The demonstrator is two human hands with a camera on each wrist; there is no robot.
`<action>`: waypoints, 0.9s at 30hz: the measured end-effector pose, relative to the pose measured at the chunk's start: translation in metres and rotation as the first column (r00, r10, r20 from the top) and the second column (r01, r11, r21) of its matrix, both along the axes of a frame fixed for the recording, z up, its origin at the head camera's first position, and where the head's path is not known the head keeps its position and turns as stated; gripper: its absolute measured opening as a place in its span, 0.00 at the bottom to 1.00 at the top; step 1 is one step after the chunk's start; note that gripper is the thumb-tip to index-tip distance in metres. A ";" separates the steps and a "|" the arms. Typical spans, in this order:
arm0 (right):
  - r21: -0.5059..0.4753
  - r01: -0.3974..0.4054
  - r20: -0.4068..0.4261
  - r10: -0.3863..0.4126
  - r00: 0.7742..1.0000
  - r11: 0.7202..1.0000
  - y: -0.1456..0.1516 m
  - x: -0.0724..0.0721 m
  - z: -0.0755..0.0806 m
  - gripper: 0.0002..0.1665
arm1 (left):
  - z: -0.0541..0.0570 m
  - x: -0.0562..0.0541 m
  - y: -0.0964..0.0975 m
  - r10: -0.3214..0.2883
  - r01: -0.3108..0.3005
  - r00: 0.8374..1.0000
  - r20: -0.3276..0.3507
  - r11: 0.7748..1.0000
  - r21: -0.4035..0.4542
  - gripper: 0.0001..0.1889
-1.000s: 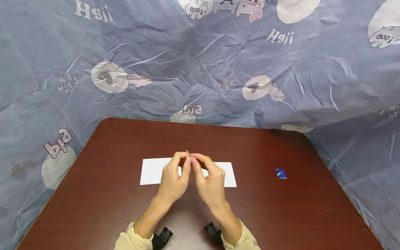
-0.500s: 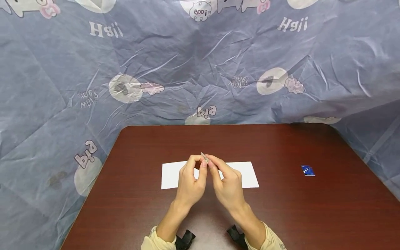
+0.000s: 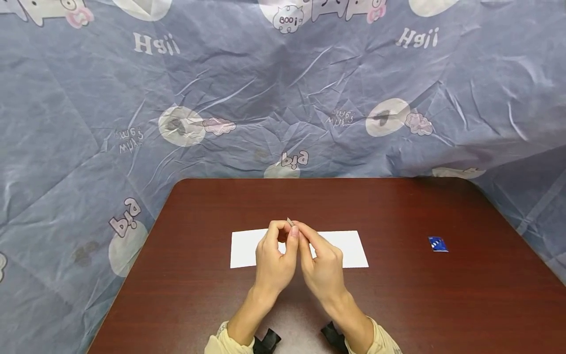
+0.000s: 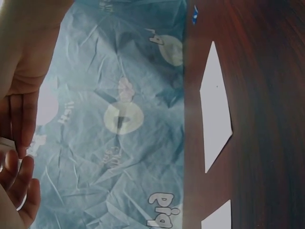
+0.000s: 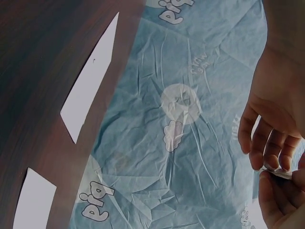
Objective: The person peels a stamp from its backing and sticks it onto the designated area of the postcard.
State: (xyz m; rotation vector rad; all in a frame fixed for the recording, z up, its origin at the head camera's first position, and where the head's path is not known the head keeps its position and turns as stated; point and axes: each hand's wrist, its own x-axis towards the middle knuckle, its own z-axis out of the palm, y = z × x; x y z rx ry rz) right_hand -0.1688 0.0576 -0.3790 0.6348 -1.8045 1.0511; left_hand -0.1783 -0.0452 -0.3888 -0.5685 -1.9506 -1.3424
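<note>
My left hand point(image 3: 275, 260) and my right hand point(image 3: 325, 265) meet fingertip to fingertip above the table, mid-frame in the head view. Between them they pinch a small, thin, pale grey piece point(image 3: 289, 221), mostly hidden by the fingers. Its kind is not plain; in the right wrist view it shows as a thin light strip point(image 5: 277, 172) with a darker edge. Beneath the hands lie white paper pieces, one to the left point(image 3: 244, 248) and one to the right point(image 3: 352, 249), partly covered by the hands. Each bears a tiny dark mark in the wrist views.
A small blue packet point(image 3: 438, 244) lies toward the right of the dark red-brown table point(image 3: 212, 201). Behind the table's far edge hangs a wrinkled blue-grey cloth point(image 3: 265, 88) with printed cartoons. Black straps point(image 3: 267, 340) sit at both wrists.
The head view has swung left, so everything appears shifted right. Both hands still pinch the small grey piece, with only slight finger movement around it.
</note>
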 end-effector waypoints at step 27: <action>-0.104 -0.088 0.037 0.092 0.995 0.991 0.001 0.001 0.003 0.10 | -0.002 -0.001 0.001 -0.053 0.049 0.995 -0.082 0.998 -0.044 0.08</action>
